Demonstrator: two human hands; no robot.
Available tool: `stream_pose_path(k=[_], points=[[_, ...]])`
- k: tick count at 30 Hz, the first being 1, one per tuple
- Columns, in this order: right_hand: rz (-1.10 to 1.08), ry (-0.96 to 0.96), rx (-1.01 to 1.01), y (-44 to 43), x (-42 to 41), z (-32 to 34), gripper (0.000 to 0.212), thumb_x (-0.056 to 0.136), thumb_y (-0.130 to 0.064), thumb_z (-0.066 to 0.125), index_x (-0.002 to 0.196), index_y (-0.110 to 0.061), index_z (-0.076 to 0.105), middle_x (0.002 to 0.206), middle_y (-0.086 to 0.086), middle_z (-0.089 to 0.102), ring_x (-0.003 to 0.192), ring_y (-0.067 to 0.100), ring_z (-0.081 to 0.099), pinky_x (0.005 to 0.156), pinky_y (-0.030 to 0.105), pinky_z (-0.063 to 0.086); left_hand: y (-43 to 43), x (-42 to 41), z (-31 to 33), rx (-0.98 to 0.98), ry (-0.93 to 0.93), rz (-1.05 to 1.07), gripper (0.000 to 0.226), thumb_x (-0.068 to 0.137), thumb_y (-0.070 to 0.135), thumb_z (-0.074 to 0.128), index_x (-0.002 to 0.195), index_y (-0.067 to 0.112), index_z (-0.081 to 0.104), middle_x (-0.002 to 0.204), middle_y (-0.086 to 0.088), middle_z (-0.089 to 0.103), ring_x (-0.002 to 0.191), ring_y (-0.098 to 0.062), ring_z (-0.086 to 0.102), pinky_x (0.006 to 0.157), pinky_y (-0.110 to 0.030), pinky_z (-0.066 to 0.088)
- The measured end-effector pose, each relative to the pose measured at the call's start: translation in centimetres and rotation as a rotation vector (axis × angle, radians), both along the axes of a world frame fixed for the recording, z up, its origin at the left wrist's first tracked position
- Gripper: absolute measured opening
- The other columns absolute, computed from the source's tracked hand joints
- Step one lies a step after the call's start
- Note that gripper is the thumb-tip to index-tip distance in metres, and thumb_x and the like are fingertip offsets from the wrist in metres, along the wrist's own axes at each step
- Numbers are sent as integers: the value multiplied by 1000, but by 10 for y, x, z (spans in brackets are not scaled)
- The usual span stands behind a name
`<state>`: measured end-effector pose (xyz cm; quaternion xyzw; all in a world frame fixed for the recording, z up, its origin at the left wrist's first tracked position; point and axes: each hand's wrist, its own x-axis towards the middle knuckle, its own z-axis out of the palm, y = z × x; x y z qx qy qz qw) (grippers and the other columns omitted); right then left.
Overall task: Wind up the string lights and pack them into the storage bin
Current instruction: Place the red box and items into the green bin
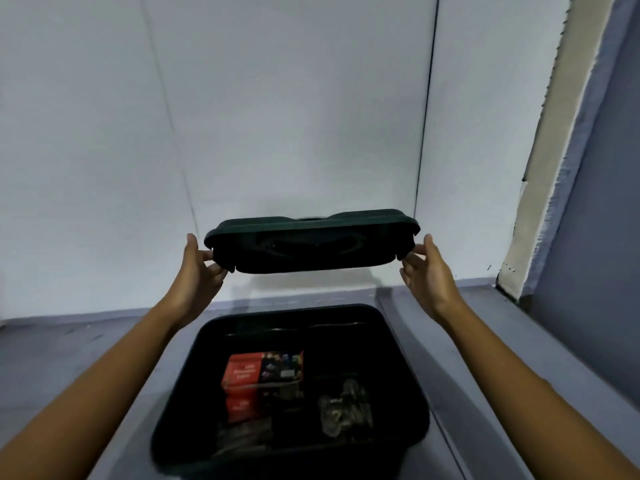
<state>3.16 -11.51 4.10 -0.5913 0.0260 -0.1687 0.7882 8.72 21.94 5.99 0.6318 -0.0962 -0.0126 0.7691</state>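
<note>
String lights [346, 407] lie bundled on the storage bin's [403, 368] floor, beside a red box [247, 375], well below my fingers; on the head view I see the left hand [201, 271] and right hand [427, 275] each gripping an end of the dark lid [311, 245], fingers curled under its rim, thumbs raised; the lid hangs above the open bin.
</note>
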Motion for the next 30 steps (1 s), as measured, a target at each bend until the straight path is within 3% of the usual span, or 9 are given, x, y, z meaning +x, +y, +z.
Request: stream_pose_path(k=[3,7,11,14,17,19,21,23,30], points=[[5,-31,13,13,-27,-6,35,100,-42,23,93,-19,49,114,5,57,112,13,52,109,31,30,19,-39,-9,14,-53,-75,50,98,50,15,106,18,53,116,-11,54,119,-16,48,115,-32,19],[56,-75,72,27,-65,-32,51,94,-46,30,124,-10,51,118,3,59,114,11,54,104,27,33,36,-85,-31,26,-91,-60,38,100,30,22,111,17,56,109,4,63,107,-6,54,105,-27,30],[85,-59,107,37,-106,-60,47,92,-45,34,80,-13,66,105,7,68,108,21,59,92,29,51,44,-120,-64,94,-72,0,63,84,34,35,143,15,28,139,6,41,128,-10,39,104,-25,29],[97,-5,187,48,-121,-76,49,93,-42,35,67,-14,66,116,6,66,116,24,56,91,34,52,52,-136,-87,137,-125,-19,50,86,26,31,136,26,37,135,19,45,126,-5,44,105,-26,32],[94,18,200,53,-124,-87,47,87,-47,46,101,-8,69,127,7,61,121,22,54,94,36,48,58,-146,-102,110,-154,-37,68,69,36,45,135,20,43,137,11,51,125,-8,48,101,-26,39],[83,19,148,54,-125,-88,65,73,-52,65,120,-7,57,127,8,59,117,20,57,90,33,52,56,-149,-105,0,-114,-26,56,83,32,40,136,13,44,138,-1,52,124,-15,50,99,-27,45],[58,36,107,53,-124,-87,59,70,-42,70,117,-13,52,121,4,61,103,16,64,76,26,56,49,-148,-100,-64,-61,-16,41,98,27,29,131,14,50,131,-4,57,117,-15,56,93,-24,50],[34,67,90,55,-124,-84,39,85,-27,59,121,-15,51,117,2,62,98,14,63,71,22,56,45,-145,-96,-42,-2,27,35,97,23,37,128,14,51,126,-5,61,109,-16,60,89,-25,51],[15,95,11,52,-119,-83,35,92,-20,51,126,-13,54,120,4,64,108,18,62,87,30,51,47,-143,-96,-15,102,116,34,92,14,51,126,13,55,119,-6,64,102,-17,63,75,-20,56]])
